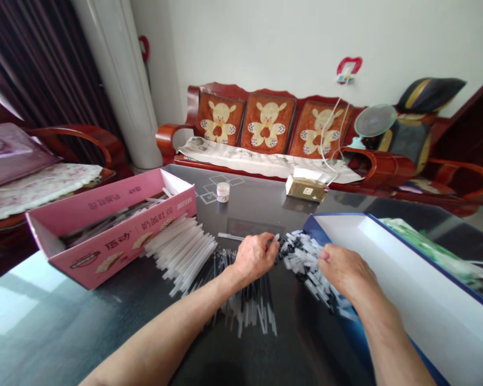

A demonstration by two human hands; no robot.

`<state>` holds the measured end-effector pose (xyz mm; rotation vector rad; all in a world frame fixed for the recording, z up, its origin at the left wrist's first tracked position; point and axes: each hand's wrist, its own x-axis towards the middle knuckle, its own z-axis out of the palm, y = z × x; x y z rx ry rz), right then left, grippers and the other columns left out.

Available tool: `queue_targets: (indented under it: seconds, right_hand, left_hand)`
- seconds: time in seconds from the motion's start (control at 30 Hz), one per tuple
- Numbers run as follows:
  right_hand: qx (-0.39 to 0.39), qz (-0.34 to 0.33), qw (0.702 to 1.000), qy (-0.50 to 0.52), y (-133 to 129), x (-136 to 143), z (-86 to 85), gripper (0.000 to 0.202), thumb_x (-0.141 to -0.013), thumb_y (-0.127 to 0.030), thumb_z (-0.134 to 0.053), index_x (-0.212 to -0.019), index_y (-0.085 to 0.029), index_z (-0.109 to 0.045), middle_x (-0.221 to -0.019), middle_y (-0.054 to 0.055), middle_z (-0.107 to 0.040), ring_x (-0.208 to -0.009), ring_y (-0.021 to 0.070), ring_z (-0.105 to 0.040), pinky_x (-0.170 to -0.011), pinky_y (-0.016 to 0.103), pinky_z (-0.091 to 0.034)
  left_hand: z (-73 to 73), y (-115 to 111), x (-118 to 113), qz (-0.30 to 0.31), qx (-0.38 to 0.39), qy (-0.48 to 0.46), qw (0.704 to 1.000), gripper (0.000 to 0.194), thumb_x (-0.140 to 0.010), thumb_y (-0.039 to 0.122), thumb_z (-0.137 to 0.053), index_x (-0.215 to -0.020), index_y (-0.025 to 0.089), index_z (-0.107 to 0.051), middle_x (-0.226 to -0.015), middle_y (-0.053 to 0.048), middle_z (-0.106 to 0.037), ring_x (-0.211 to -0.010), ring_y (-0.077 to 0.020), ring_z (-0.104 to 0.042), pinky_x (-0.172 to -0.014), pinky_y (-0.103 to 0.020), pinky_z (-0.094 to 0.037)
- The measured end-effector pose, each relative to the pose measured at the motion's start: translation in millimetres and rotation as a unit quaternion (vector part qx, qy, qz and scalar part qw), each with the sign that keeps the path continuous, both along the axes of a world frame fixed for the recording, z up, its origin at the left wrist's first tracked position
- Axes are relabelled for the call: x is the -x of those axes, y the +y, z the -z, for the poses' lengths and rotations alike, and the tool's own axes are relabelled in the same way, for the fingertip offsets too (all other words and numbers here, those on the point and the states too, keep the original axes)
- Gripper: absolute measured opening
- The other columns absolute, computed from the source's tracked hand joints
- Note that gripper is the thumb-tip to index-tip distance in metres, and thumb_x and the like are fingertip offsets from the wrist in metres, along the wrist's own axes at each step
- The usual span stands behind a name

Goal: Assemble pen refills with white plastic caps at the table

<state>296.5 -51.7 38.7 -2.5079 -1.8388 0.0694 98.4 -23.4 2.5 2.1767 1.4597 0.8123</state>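
My left hand is closed in a pinch above dark thin rods with clear ends. A translucent tube extends left from it, and a small pale tip shows at its fingertips. My right hand has its fingers curled at the right side of a pile of small clear and black caps; what it grips, if anything, is hidden. Left of my left hand, translucent tubes lie fanned out beside a pink box.
The pink box holds more tubes at the left. A blue-edged white box stands at the right, beside a green package. Farther back on the dark table are a small white jar and a tissue box.
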Motion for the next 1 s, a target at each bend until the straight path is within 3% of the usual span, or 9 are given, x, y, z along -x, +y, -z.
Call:
queue_targets:
  seconds: [0.07,0.17,0.27,0.4,0.53,0.67,0.87,1.0]
  right_hand:
    - [-0.133,-0.081,0.986,0.051,3,13,11.0,0.009,-0.075,-0.027,-0.056,-0.077,-0.022,-0.063,-0.072,0.005,-0.067,-0.068,0.0207,-0.064,-0.060,0.029,-0.043]
    - [-0.343,-0.205,0.900,0.175,7,42,39.9,0.014,-0.084,-0.029,-0.050,-0.087,-0.020,-0.061,-0.081,0.005,-0.068,-0.072,0.0178,-0.064,-0.069,0.028,-0.048]
    - [-0.414,-0.270,0.839,0.229,7,66,70.4,0.020,-0.088,-0.022,-0.044,-0.103,-0.019,-0.058,-0.093,0.008,-0.068,-0.084,0.0189,-0.065,-0.077,0.030,-0.049]
    - [-0.410,-0.298,0.823,0.257,2,75,87.7,0.025,-0.089,-0.017,-0.042,-0.110,-0.019,-0.055,-0.096,0.009,-0.064,-0.090,0.0197,-0.063,-0.081,0.032,-0.049]
    - [-0.360,-0.339,0.834,0.245,1,74,85.2,0.022,-0.089,-0.014,-0.040,-0.102,-0.017,-0.058,-0.088,0.008,-0.061,-0.087,0.0192,-0.060,-0.080,0.031,-0.048]
    - [-0.372,-0.335,0.831,0.242,4,74,85.6,0.021,-0.089,-0.015,-0.040,-0.100,-0.017,-0.058,-0.088,0.008,-0.060,-0.085,0.0185,-0.059,-0.079,0.031,-0.047]
    - [-0.378,-0.335,0.828,0.243,7,74,90.5,0.021,-0.089,-0.015,-0.040,-0.101,-0.018,-0.057,-0.089,0.007,-0.061,-0.084,0.0184,-0.060,-0.078,0.030,-0.048]
    - [-0.377,-0.335,0.828,0.245,8,74,90.8,0.022,-0.088,-0.015,-0.040,-0.100,-0.019,-0.058,-0.089,0.007,-0.062,-0.084,0.0183,-0.061,-0.079,0.030,-0.048]
  left_hand:
    - [-0.1,0,0,0.001,-0.003,-0.002,1.000,0.031,-0.088,0.037,-0.041,-0.093,0.021,-0.068,-0.070,-0.003,-0.069,-0.067,-0.0158,-0.063,-0.062,-0.024,-0.040]
    - [0.3,2,2,-0.006,-0.025,-0.009,1.000,0.028,-0.087,0.034,-0.042,-0.089,0.021,-0.068,-0.070,-0.003,-0.068,-0.066,-0.0148,-0.062,-0.061,-0.023,-0.040]
    - [-1.2,7,5,-0.030,-0.062,0.011,0.998,0.024,-0.085,0.029,-0.045,-0.082,0.019,-0.067,-0.075,-0.005,-0.067,-0.072,-0.0152,-0.063,-0.066,-0.023,-0.041]
    - [-9.1,16,13,-0.055,-0.079,0.062,0.993,0.024,-0.085,0.028,-0.046,-0.081,0.018,-0.067,-0.075,-0.005,-0.066,-0.073,-0.0159,-0.062,-0.069,-0.024,-0.042]
    - [-19.8,24,26,-0.081,-0.086,0.106,0.987,0.030,-0.083,0.027,-0.048,-0.108,0.020,-0.062,-0.086,-0.005,-0.068,-0.079,-0.0165,-0.063,-0.072,-0.025,-0.044]
    - [-26.3,30,51,-0.089,-0.080,0.198,0.973,0.032,-0.084,0.024,-0.045,-0.111,0.023,-0.061,-0.093,-0.005,-0.070,-0.088,-0.0179,-0.065,-0.078,-0.026,-0.045]
    - [-26.2,13,106,-0.090,-0.089,0.293,0.948,0.031,-0.086,0.025,-0.041,-0.110,0.023,-0.061,-0.096,-0.005,-0.067,-0.087,-0.0191,-0.064,-0.074,-0.027,-0.046]
    - [-18.3,-2,128,-0.090,-0.078,0.328,0.937,0.031,-0.087,0.025,-0.041,-0.112,0.022,-0.059,-0.095,-0.005,-0.063,-0.086,-0.0183,-0.063,-0.072,-0.027,-0.047]
